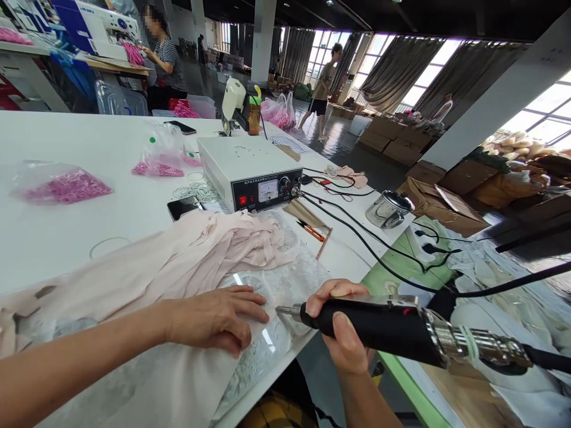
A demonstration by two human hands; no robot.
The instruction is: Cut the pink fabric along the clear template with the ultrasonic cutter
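My left hand lies palm down on pale pink fabric, fingers stretched toward the right, the thumb tucked low. My right hand is wrapped round a black-bodied ultrasonic handpiece with a cable at its rear. Its metal tip points left and sits just right of my left fingertips, close to the fabric's edge; whether it touches cannot be made out. Under the fabric shows a clear, shiny sheet. Behind my left hand lies a heap of pale pink fabric strips.
A white generator box with a dial stands behind, its black cables running right. Orange thread snips, a phone, bags of pink pieces and a lidded glass jar lie around. Other people are farther back.
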